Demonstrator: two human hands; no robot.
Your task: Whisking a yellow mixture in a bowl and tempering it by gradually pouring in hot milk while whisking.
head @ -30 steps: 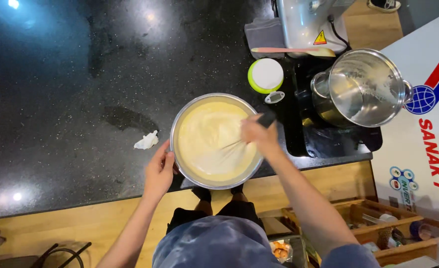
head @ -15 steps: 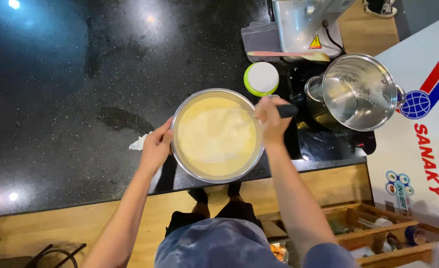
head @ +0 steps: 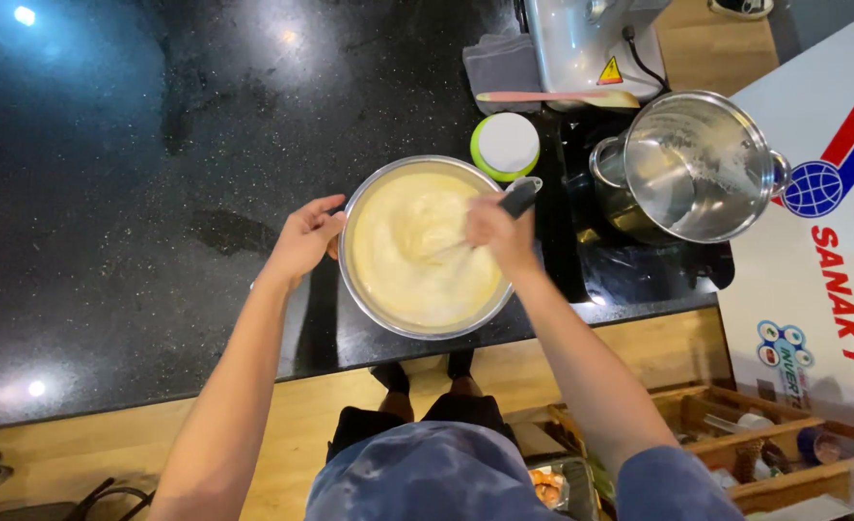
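Left hand (head: 303,239) is gripping the left rim of a metal bowl (head: 369,198), fingers curled over the edge, thumb on the outside. Right hand (head: 497,230) is closing around the dark handle of a whisk (head: 521,196), wires dipping into pale yellow batter (head: 417,246) that is filling the bowl. Bowl is sitting on the black counter (head: 137,174), close to its near edge, just in front of the person's body. Just behind the bowl, a small white container with green rim (head: 506,145) is standing almost touching the bowl. To the right of it a steel pot (head: 697,169) is sitting near the counter's right end, white smears showing on its inner wall. Behind the pot a grey appliance (head: 581,43) is standing at the far edge, with a pink-handled spatula (head: 552,96) lying across its base and a grey cloth (head: 496,63) beside it. A white cabinet (head: 822,251) is standing just past the counter's right edge. Wooden floor (head: 282,425) is showing below the near edge.
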